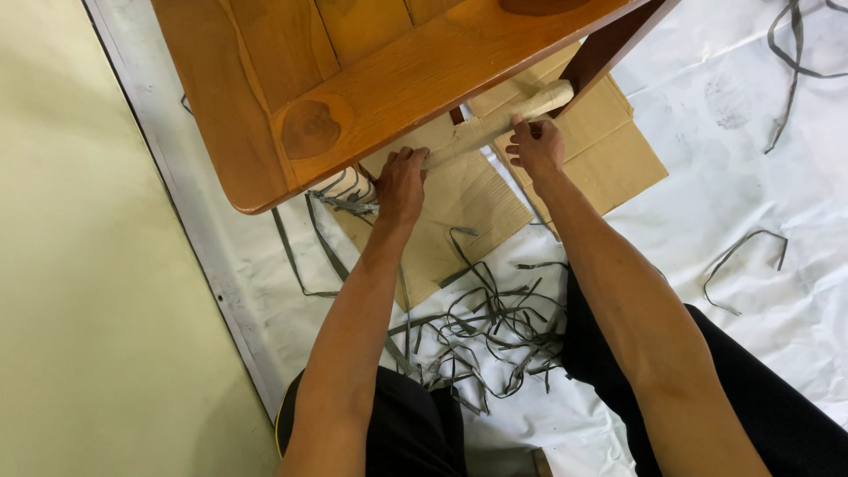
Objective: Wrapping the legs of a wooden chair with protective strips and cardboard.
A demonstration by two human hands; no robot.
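Both hands grip a paper-wrapped rail (495,125) under the wooden table's (265,106) near edge: left hand (399,184) closed around its lower end, right hand (534,146) pinching the wrapping, steadying it above cardboard (618,150) and grey strips (481,327)

Floor (777,291) w/ white sheet: flattened cardboard (609,150) under the wooden desk (291,79), grey strip scraps (495,327) scattered nr centre & right.

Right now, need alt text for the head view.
Both hands grip a pale wrapped rail under a wooden table: left hand at its lower end, right hand higher up. Flattened cardboard and grey strips litter white sheeting.
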